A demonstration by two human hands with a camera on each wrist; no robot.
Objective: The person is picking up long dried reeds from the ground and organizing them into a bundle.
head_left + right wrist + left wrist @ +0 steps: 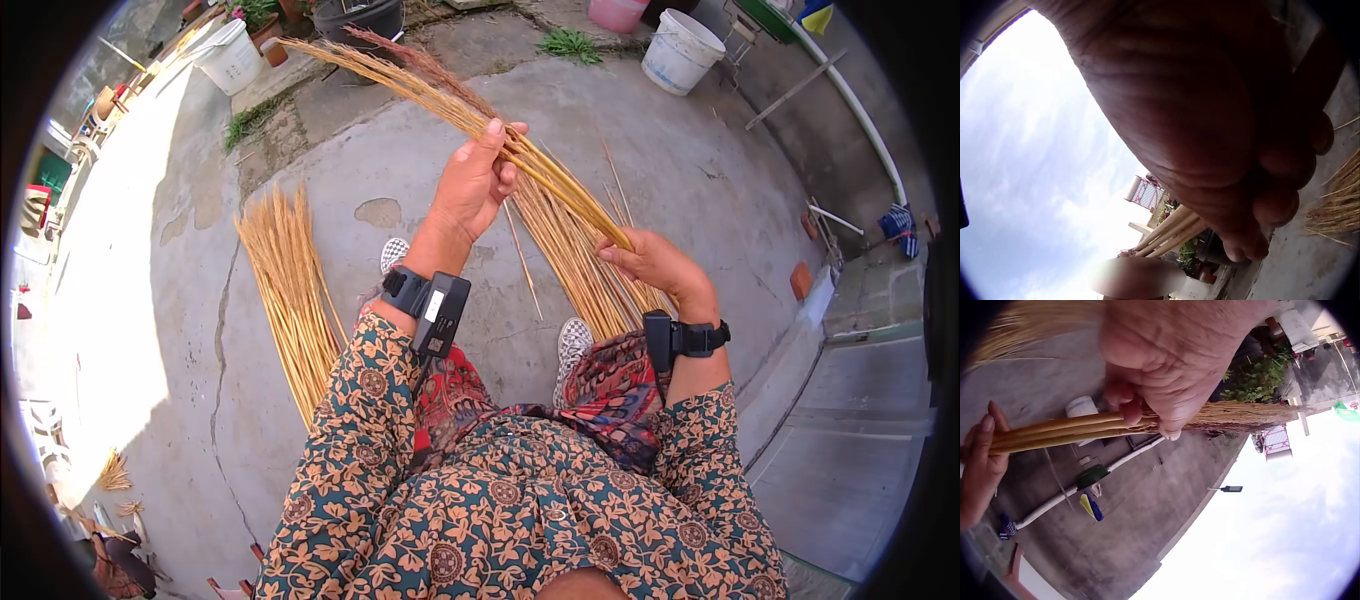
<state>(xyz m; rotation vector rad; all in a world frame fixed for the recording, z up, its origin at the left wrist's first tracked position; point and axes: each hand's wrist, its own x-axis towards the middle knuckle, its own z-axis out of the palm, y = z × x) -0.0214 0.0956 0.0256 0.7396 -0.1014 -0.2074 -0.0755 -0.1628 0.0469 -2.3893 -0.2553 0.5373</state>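
Note:
A small bunch of dried reed stalks point(566, 188) with feathery heads slants between the two hands, heads at upper left. My left hand point(470, 190) grips it around the middle, thumb laid over the stalks. At the lower right, my right hand point(662, 268) holds the bare butt ends. The left wrist view shows several yellow stalks point(1054, 432) running from the right hand point(986, 459) to the left fingers. In the right wrist view the shaded right hand point(1191, 125) fills much of the picture, with curled fingertips. Beneath the bunch, a pile of loose stalks point(580, 265) lies on the ground.
A second stalk pile point(285, 290) lies on the concrete floor point(400, 120) at left. White buckets point(684, 52) and a dark pot point(357, 20) stand at the back. A wall with a white pipe point(875, 130) runs along the right. Checkered shoes point(573, 345) are near the right pile.

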